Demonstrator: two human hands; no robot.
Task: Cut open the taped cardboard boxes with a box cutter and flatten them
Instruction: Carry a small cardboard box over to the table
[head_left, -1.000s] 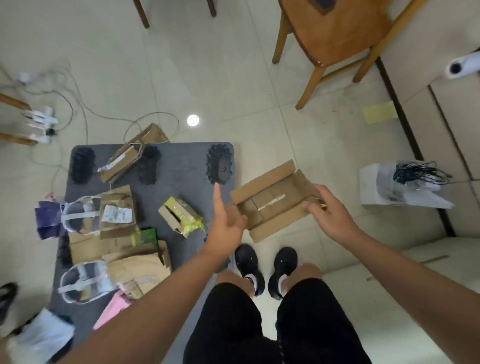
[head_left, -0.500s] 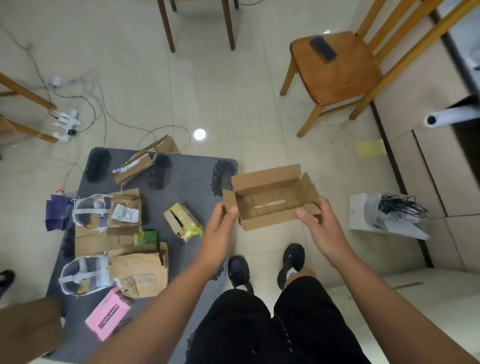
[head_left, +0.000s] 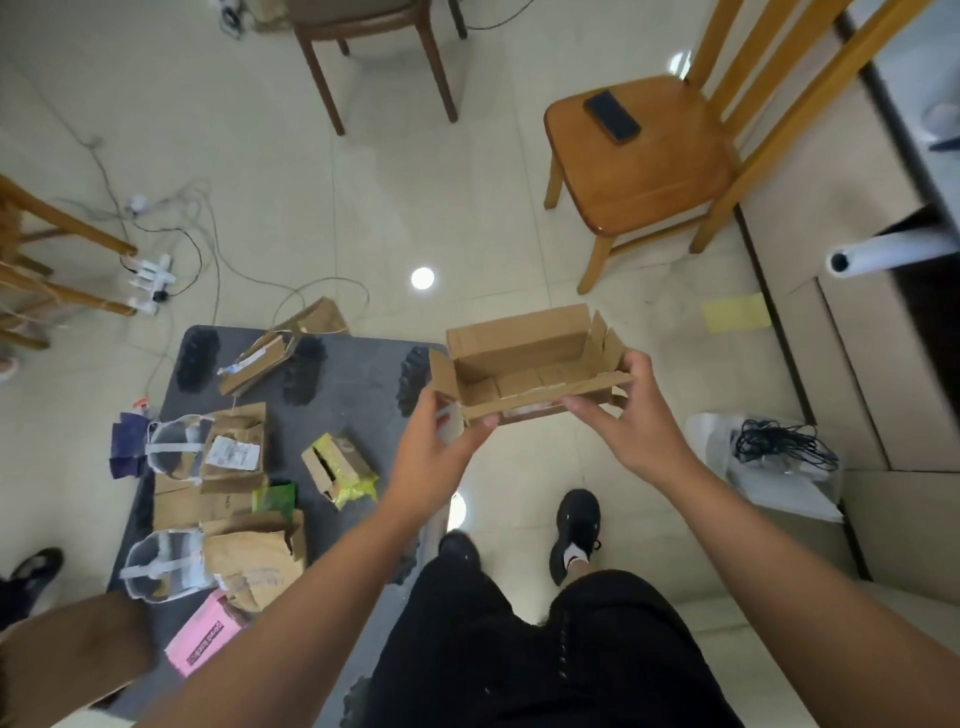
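**Open box held in both hands**

Cardboard box (head_left: 524, 366) is in the air above the tile floor (head_left: 467, 182), flaps up, open side facing the camera. Left hand (head_left: 436, 447) pinches its left end; right hand (head_left: 631, 423) grips the right end, thumb over the rim. Grey mat (head_left: 353, 395) with cut boxes lies just left.

I see my left hand (head_left: 434, 457) and right hand (head_left: 631, 426) gripping an opened cardboard box (head_left: 524, 366) above the tiled floor; flattened boxes (head_left: 228, 499) lie on the grey mat (head_left: 358, 395), a phone (head_left: 611, 115) on the wooden chair (head_left: 670, 171).
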